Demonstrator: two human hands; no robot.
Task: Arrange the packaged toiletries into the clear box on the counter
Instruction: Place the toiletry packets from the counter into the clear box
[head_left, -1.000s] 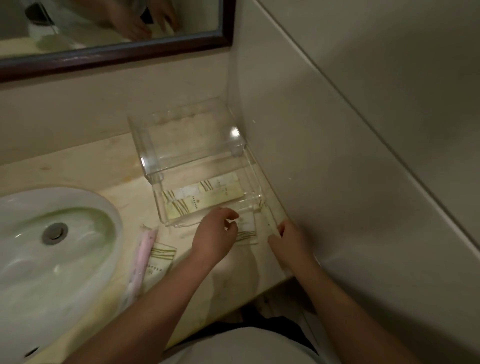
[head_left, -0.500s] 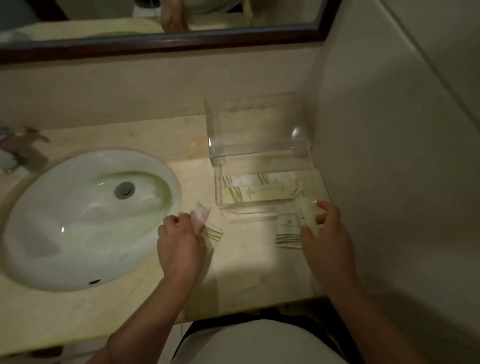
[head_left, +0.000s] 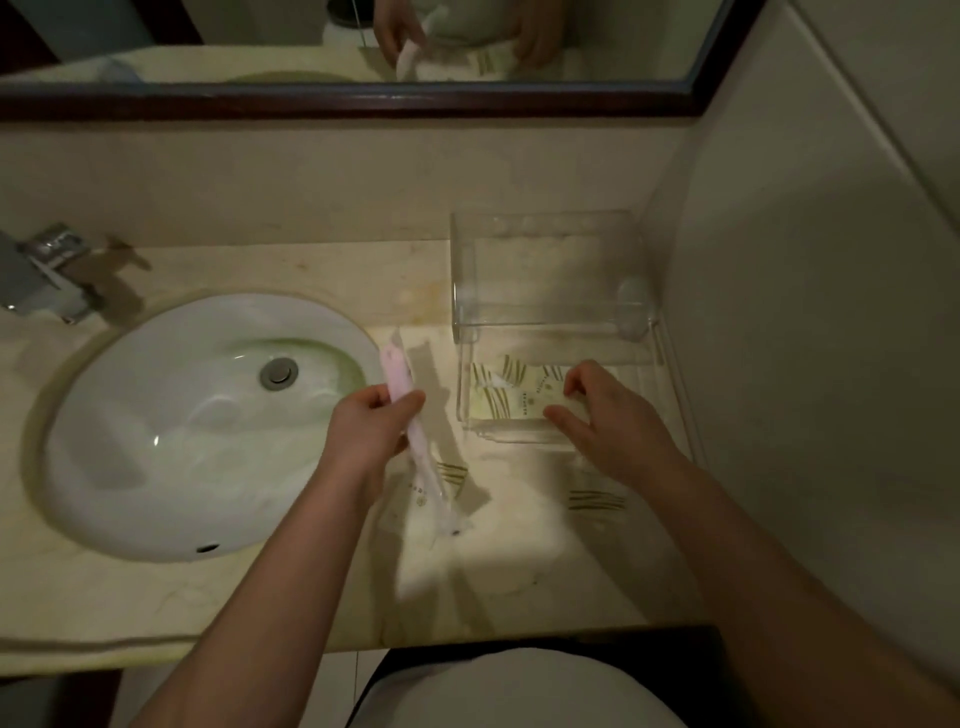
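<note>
**Packets going into the clear box, pink one next**

Packets (head_left: 511, 397) with gold stripes already lie flat in the front of the box (head_left: 550, 332), which stands at the right end of the surface (head_left: 291, 587), against the side wall. My right hand (head_left: 608, 421) reaches over the front wall with fingers spread and loosely curled, pressing or squaring those packets; I judge its grip released, holding nothing. My left hand (head_left: 371, 434) is clenched on a long pink packet (head_left: 410, 431), held tilted above the surface between the sink (head_left: 171, 431) and the box. Two more striped packets remain outside: one (head_left: 441, 486) partly under the pink one, another (head_left: 592, 501) just in front of the box, partly covered by my right wrist.

To do this step well, I would turn the pink packet level and parallel to the box's long side before lowering it, clear the right hand first, and lay it beside the flat packets so room stays for the last two.
</note>
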